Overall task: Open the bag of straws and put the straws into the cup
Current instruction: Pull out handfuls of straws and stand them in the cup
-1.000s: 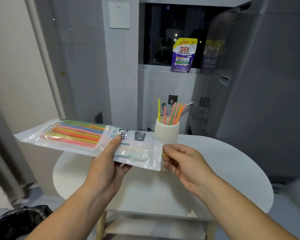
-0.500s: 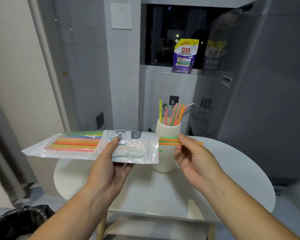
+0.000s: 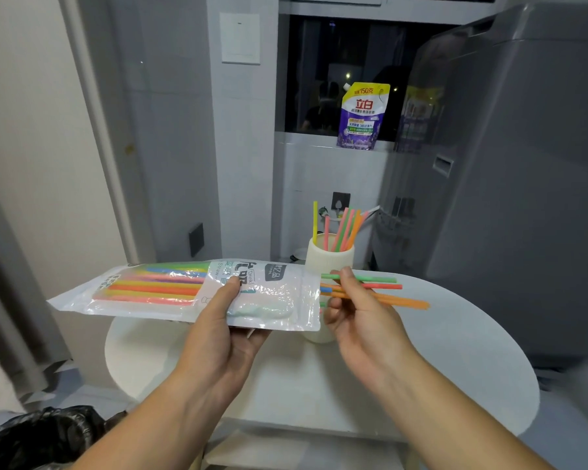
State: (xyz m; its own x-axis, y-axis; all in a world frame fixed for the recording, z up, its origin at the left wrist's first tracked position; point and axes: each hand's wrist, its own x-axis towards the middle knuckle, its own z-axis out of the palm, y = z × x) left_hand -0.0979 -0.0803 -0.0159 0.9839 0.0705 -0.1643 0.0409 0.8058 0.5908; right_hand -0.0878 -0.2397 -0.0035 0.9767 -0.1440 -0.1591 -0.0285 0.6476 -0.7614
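Observation:
My left hand (image 3: pixel 223 337) grips a clear plastic bag of coloured straws (image 3: pixel 157 290), held flat above the table with its open end to the right. My right hand (image 3: pixel 357 310) pinches a few straws (image 3: pixel 387 290), green, red and orange, that stick out of the bag's open end and point right. Behind both hands a white cup (image 3: pixel 330 262) stands on the round white table (image 3: pixel 455 351). Several straws (image 3: pixel 343 228) stand upright in the cup. The cup's lower part is hidden by the bag and my right hand.
A large grey appliance (image 3: pixel 523 164) stands close behind the table on the right. A purple detergent pouch (image 3: pixel 362 117) sits on the window ledge. A black rubbish bag (image 3: pixel 38 435) lies on the floor at the lower left. A wall is at the left.
My right hand has drawn a few straws rightward out of the bag's open end; a second ago only a tip showed. The bag has levelled out and risen slightly.

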